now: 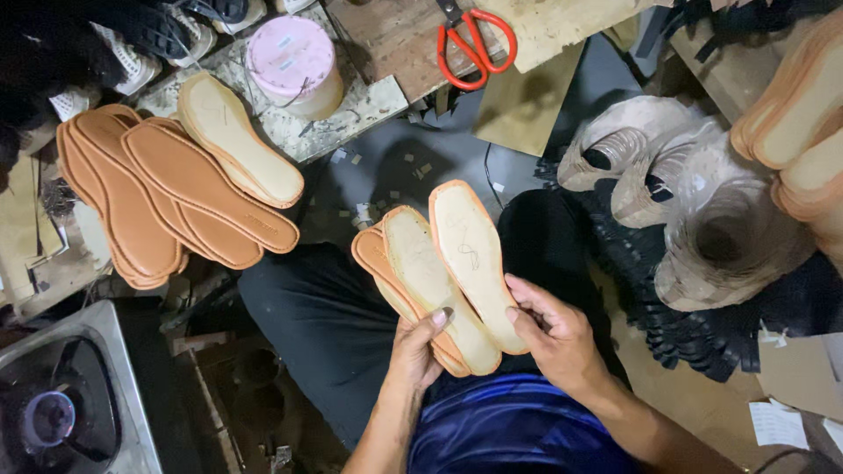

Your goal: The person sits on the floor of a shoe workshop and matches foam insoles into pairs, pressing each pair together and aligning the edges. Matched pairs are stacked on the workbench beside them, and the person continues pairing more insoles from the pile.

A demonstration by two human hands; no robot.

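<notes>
Fanned insoles held over your lap.
Your left hand (413,347) and right hand (553,338) both grip the fan of tan insoles (439,272); more insoles (176,193) lie stacked on the counter (351,110), upper left.

Dim workshop; cluttered wooden bench (413,44) above, dark floor (404,158), metal stove (97,342) lower left.

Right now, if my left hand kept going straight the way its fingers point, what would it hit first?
The left hand points up and slightly right, along the fanned insoles it already grips. Past their tips lies dark floor, then probably the worktable edge; depth is unclear.
</notes>
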